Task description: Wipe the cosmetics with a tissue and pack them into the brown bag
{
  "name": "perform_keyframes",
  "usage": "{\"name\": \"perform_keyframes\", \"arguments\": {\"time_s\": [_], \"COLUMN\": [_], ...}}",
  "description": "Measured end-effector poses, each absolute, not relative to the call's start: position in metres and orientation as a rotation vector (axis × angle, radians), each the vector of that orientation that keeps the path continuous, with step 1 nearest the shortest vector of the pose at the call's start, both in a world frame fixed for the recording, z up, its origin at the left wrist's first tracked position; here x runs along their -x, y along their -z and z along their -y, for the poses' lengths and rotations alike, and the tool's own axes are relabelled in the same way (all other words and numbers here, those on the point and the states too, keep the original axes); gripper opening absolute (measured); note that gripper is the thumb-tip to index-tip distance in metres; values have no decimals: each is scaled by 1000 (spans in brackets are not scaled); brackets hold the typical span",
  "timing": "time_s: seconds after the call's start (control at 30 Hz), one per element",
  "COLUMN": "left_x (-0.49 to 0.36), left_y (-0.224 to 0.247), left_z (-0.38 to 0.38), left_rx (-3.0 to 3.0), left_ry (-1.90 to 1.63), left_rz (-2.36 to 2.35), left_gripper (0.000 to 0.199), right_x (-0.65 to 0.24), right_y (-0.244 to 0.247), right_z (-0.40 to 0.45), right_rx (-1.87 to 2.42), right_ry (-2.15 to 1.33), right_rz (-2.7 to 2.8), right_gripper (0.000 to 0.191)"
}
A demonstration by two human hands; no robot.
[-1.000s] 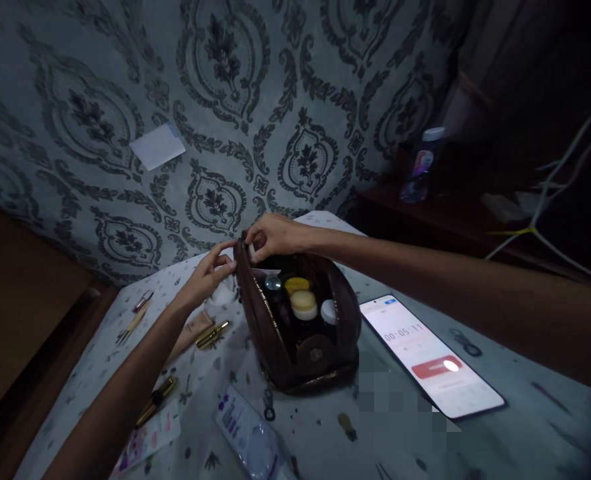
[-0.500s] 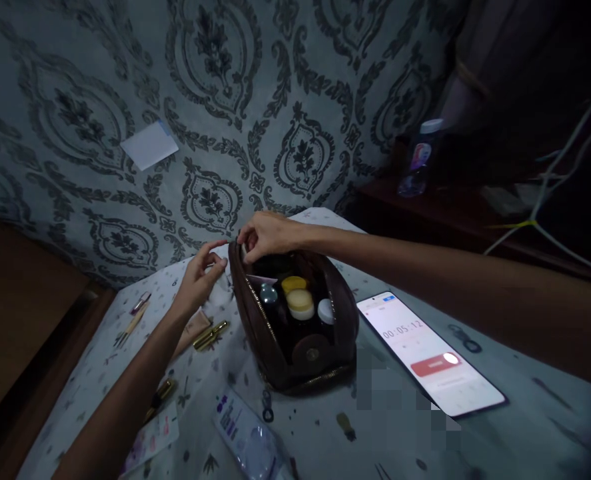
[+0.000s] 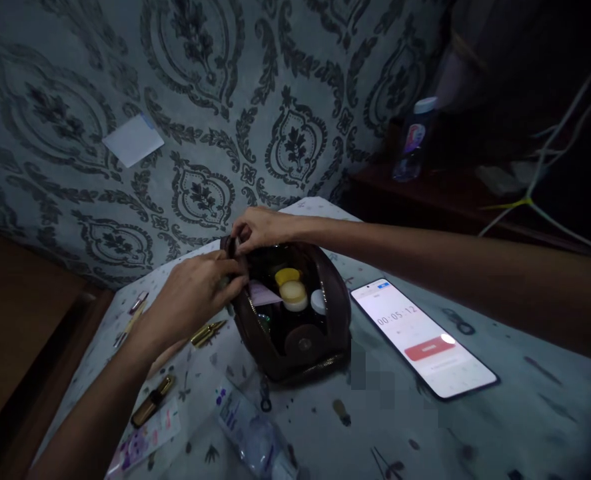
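A dark brown zip bag (image 3: 300,363) stands unzipped on the patterned sheet. Inside it are a yellow-lidded jar (image 3: 294,293), a white lid (image 3: 318,301) and a pale pink flat item (image 3: 262,294). My right hand (image 3: 262,229) pinches the bag's far left rim, fingers closed. At the left side of the bag, my left hand (image 3: 202,287) grips the edge with its fingers bent over it. Its fingertips are partly hidden at the rim.
A lit phone (image 3: 425,340) lies right of the bag. In front and left are a clear tube (image 3: 255,433), gold tubes (image 3: 208,333), a brown-gold tube (image 3: 152,401) and a sachet (image 3: 148,437). A bottle (image 3: 412,143) stands on the dark red furniture (image 3: 382,183).
My left hand has moved right, from beside the bag onto its left edge. The pink flat item shows more inside the bag. The view has shifted slightly.
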State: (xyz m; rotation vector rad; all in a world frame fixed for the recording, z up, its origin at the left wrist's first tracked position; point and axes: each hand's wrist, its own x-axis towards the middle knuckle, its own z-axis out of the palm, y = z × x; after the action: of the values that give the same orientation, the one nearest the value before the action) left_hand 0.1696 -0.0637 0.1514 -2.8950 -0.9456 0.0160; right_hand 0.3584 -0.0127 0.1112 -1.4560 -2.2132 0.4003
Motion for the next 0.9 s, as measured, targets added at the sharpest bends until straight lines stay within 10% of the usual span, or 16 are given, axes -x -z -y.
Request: {"name": "perform_keyframes", "arguments": {"time_s": [0.9], "left_x": [-156], "left_y": [-135], "left_z": [47], "left_rx": [3063], "left_ry": [284], "left_rz": [986], "left_gripper": [33], "right_x": [-334], "right_y": [-69], "right_z": [152], "right_rx": [1191], "right_ry": [119], "right_rz": [2753], "right_gripper": [31]}}
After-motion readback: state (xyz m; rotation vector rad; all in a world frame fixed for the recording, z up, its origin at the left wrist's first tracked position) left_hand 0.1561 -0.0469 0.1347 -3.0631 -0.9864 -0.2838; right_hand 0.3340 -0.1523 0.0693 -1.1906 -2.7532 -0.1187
